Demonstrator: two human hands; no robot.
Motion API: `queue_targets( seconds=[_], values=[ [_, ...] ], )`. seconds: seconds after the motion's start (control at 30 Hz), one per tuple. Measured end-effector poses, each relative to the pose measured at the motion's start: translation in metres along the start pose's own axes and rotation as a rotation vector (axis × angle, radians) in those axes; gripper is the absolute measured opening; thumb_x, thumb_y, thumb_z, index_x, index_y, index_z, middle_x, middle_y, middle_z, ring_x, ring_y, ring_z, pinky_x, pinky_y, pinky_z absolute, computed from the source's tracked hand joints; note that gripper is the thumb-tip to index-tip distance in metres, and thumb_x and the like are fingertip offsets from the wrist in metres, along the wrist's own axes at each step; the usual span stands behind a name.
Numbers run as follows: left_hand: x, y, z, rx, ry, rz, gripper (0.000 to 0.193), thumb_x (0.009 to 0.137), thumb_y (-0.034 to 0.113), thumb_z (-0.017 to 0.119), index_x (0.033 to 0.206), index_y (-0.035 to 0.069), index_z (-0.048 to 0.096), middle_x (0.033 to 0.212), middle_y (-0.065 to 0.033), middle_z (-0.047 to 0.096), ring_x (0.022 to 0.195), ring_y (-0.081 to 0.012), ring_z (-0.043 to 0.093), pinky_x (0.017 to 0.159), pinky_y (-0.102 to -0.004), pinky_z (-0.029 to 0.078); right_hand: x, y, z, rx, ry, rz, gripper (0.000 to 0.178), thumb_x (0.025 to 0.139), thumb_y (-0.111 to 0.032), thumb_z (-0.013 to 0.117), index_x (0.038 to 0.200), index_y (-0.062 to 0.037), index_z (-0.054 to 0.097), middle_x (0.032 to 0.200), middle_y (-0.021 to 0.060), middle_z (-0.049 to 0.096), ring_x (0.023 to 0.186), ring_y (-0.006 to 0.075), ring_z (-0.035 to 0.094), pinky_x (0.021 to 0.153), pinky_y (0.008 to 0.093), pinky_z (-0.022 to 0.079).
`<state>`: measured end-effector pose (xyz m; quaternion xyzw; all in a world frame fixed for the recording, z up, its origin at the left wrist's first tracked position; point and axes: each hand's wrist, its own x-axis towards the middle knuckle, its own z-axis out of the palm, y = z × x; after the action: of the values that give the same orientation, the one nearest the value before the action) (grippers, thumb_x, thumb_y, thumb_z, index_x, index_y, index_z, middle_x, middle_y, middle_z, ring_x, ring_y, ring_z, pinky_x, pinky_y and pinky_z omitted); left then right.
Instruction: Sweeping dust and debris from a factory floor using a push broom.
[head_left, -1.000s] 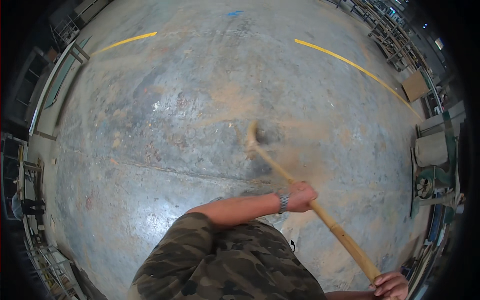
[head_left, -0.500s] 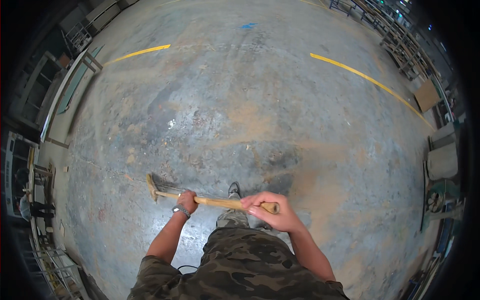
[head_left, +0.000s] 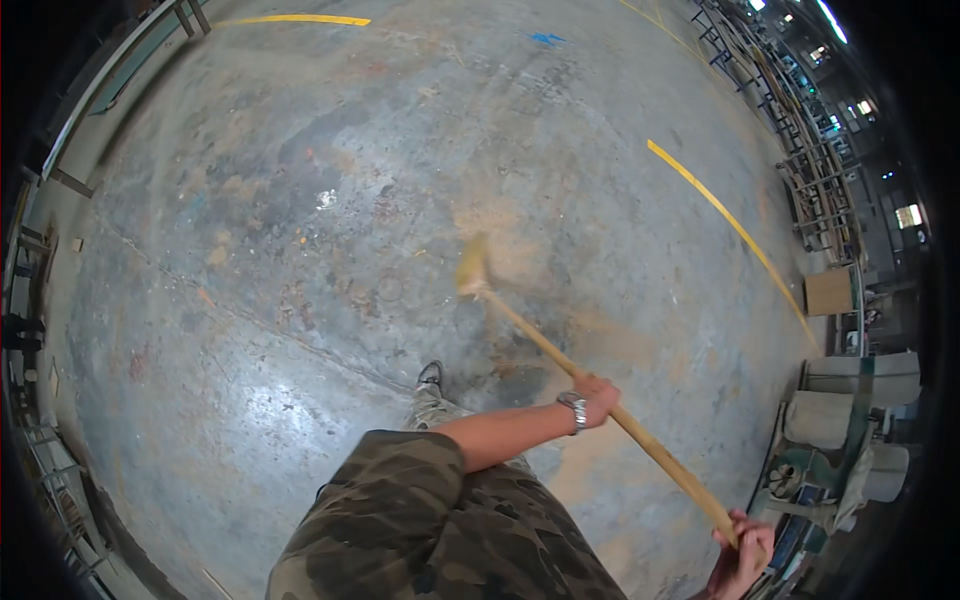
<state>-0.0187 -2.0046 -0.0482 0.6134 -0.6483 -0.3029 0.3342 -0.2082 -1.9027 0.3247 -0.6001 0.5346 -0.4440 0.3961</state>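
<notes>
A broom point(head_left: 540, 343) with a long wooden handle slants across the view from the floor ahead to my lower right. Its yellowish head point(head_left: 473, 268) is smeared by motion beside a patch of tan dust point(head_left: 500, 217) on the concrete. My left hand point(head_left: 597, 398), a metal watch on its wrist, is closed around the middle of the handle, the arm reaching across my body. Near the handle's top end, my right hand point(head_left: 744, 550) has its fingers wrapped round the wood.
Yellow lines point(head_left: 725, 212) mark the grey floor point(head_left: 330, 250). A long bench point(head_left: 70, 165) stands at far left. Along the right are racks point(head_left: 820, 190), a cardboard box point(head_left: 829, 293), pale bins point(head_left: 818, 418) and a fan-like machine part point(head_left: 785, 480). My shoe point(head_left: 430, 373) is below the broom.
The broom's head has swung from my left to the right and farther ahead. My left hand has crossed to the right; my right hand has moved right and down. The view has turned rightward.
</notes>
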Motion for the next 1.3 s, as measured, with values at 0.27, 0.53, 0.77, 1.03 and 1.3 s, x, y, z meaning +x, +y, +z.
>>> queue_targets(
  seconds=[0.27,0.53,0.77,1.03,1.3],
  values=[
    [0.085,0.025,0.0,-0.144,-0.192,0.294,0.011,0.074,0.021,0.073,0.081,0.014,0.069,0.083,-0.0093,0.067,0.087,-0.0315,0.065,0.083,-0.0461,0.048,0.002,-0.067,0.101,-0.47,-0.18,-0.221,0.009,0.092,-0.006,0.063,0.089,0.0022,0.06,0.09,0.0218,0.067,0.09,0.0381,0.068,0.085,0.052,0.055],
    [0.007,0.048,-0.116,-0.222,-0.126,0.397,0.017,0.07,0.019,0.075,0.069,0.011,0.06,0.07,-0.0138,0.059,0.072,-0.0369,0.06,0.067,-0.0479,0.047,0.04,-0.045,-0.029,0.171,-0.389,-0.643,0.017,0.09,-0.018,0.062,0.083,-0.005,0.054,0.062,0.0091,0.064,0.053,0.0241,0.064,0.043,0.0329,0.056],
    [-0.064,-0.125,-0.181,0.402,-0.087,-0.258,0.01,0.067,0.015,0.073,0.069,0.011,0.065,0.078,-0.012,0.064,0.078,-0.0345,0.063,0.069,-0.0462,0.049,0.134,0.074,0.099,0.371,-0.599,0.255,0.011,0.088,-0.005,0.065,0.094,0.0035,0.069,0.104,0.016,0.07,0.097,0.0251,0.067,0.084,0.0355,0.053],
    [-0.026,-0.215,-0.159,0.512,0.039,-0.342,0.008,0.072,0.016,0.069,0.077,0.01,0.071,0.081,-0.0179,0.067,0.081,-0.0373,0.066,0.07,-0.0476,0.053,0.158,0.158,0.161,0.485,-0.609,0.237,0.009,0.088,-0.006,0.068,0.094,0.0012,0.066,0.104,0.0183,0.069,0.105,0.0286,0.065,0.088,0.0381,0.055],
    [0.144,-0.034,0.011,0.173,-0.083,0.1,0.007,0.071,0.011,0.063,0.073,0.006,0.067,0.079,-0.0202,0.067,0.079,-0.0395,0.067,0.07,-0.0518,0.051,0.135,0.078,-0.017,0.159,0.092,0.152,0.012,0.094,-0.011,0.06,0.093,0.001,0.059,0.1,0.0171,0.064,0.103,0.0305,0.065,0.074,0.037,0.063]
  ],
)
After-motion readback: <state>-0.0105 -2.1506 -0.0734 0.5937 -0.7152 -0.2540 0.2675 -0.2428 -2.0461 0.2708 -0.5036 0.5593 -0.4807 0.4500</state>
